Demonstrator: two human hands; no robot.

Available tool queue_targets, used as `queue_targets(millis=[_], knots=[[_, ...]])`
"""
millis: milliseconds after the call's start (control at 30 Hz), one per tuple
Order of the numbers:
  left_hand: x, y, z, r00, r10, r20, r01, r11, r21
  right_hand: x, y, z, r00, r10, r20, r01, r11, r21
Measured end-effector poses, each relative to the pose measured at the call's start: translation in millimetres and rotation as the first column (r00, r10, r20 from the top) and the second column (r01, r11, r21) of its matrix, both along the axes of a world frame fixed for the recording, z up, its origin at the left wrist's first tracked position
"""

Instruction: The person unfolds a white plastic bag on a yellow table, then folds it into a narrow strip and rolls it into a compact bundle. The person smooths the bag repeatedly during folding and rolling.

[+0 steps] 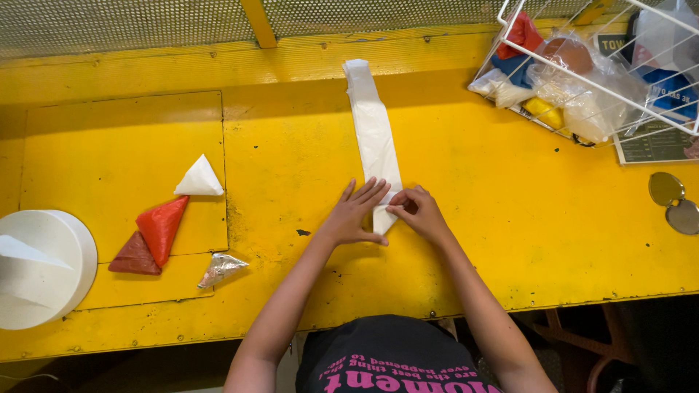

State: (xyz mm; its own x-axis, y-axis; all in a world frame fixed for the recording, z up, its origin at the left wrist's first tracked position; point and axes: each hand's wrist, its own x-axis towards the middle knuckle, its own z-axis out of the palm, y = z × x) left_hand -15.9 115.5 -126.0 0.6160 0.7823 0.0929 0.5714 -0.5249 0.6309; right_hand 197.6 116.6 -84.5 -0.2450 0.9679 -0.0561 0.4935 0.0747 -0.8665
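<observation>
You get one view only, from your head, looking steeply down and close onto the yellow table (306, 145), your left hand (353, 215) and right hand (419, 212) at centre.

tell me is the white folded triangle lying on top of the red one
No, the white triangle lies apart from the red triangle, with bare yellow table between them.

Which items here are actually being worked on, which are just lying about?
In hand:
left hand, flat on the white plastic strip
right hand, pinching the strip's near end

Lying about:
white triangle
red triangle
dark red triangle
silver triangle
wire basket of bags
white tub
compact mirror
</observation>
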Motion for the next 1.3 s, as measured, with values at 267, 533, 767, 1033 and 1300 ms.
queue_targets(millis=[267, 533, 767, 1033, 1300], knots=[[-1.9, 2.0, -7.8, 0.981, -0.029, -0.191, 0.072, 0.973, 0.219, -3.7, -6.6, -9.0, 0.970, 0.066, 0.234, -0.166, 0.883, 0.438], [-9.1, 6.0, -2.1, 0.996, -0.078, -0.049, 0.078, 0.997, -0.001, -8.7, -8.6, -11.7, 0.970, 0.027, 0.242, -0.137, 0.884, 0.448], [-11.4, 2.1, 3.7, 0.991, -0.127, -0.038, 0.127, 0.992, 0.008, 15.6, -23.1, -4.6, 0.961, 0.195, 0.198, -0.265, 0.856, 0.444], [-12.9, 6.8, 8.2, 0.990, -0.139, -0.031, 0.137, 0.990, -0.042, 14.7, -26.8, -18.0, 0.979, 0.084, 0.186, -0.160, 0.881, 0.445], [-8.9, 6.0, -2.2, 0.957, 0.100, 0.272, -0.072, 0.991, -0.114, 4.7, -13.6, -10.8, 0.985, 0.013, 0.171, -0.084, 0.906, 0.415]])
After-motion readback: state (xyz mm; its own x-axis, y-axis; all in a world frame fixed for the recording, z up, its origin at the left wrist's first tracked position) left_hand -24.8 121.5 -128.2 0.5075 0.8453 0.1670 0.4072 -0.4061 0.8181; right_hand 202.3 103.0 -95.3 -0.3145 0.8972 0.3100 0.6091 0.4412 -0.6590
